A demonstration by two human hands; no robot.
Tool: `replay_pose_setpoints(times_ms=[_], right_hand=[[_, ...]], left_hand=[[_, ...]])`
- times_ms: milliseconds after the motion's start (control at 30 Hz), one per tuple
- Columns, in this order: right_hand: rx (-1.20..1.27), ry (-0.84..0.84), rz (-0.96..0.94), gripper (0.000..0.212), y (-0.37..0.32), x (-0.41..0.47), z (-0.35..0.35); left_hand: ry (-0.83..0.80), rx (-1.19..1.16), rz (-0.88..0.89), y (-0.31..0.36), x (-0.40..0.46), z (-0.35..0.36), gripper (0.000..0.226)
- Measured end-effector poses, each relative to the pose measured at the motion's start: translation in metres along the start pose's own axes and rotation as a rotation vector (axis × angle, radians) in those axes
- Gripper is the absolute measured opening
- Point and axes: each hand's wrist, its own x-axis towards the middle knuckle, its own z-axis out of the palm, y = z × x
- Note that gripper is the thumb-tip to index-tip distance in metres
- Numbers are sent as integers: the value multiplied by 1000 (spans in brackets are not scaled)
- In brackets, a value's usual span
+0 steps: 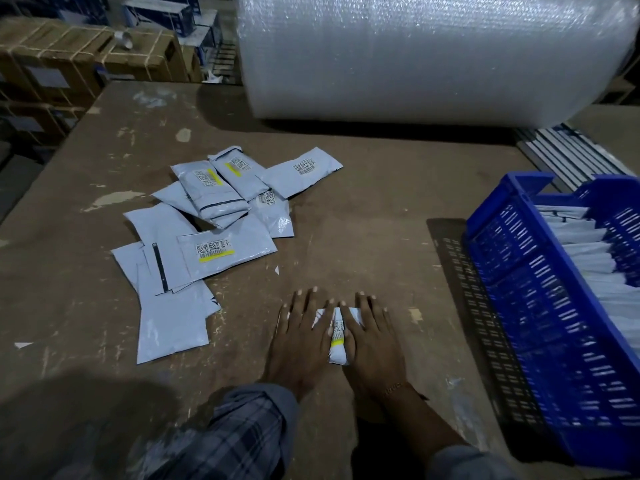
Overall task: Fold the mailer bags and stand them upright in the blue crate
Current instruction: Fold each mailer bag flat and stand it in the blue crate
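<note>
My left hand (pixel 300 336) and right hand (pixel 372 336), fingers flat, press a folded mailer bag (pixel 337 344) left of the blue crate (pixel 519 278); easing off could let it spring open.

A worn brown table (pixel 346 209) carries a big bubble wrap roll (pixel 426 53) at twelve o'clock. Strapped cardboard boxes (pixel 79 60) stand at ten o'clock. Light is dim.

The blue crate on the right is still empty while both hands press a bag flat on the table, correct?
Not quite. In the head view the blue crate already holds a row of folded bags. Both hands, left and right, do press a bag flat on the table.
</note>
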Motion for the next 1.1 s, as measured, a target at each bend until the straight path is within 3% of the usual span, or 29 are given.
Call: replay_pose_setpoints(times_ms=[133, 400, 667, 733, 800, 900, 1000, 1100], right_hand=[[11, 3, -3, 55, 3, 6, 4], [-19, -5, -32, 61, -6, -18, -4], [-19, -26, -37, 55, 3, -2, -4], [-58, 14, 87, 64, -1, -7, -9], [-63, 62, 376, 84, -9, -15, -22], [-69, 80, 624, 76, -17, -17, -40], [50, 9, 464, 54, -8, 2, -49], [225, -50, 58, 55, 2, 28, -57]], left_hand=[[10, 60, 116, -5, -1, -4, 56], [-9, 51, 67, -9, 6, -5, 59], [-47, 78, 159, -8, -8, -12, 61], [-64, 41, 130, -11, -10, -14, 62], [-13, -83, 84, -12, -18, -16, 59], [207, -336, 18, -11, -27, -21, 46], [261, -376, -55, -11, -27, -35, 44], [244, -409, -187, -10, -24, -44, 51]])
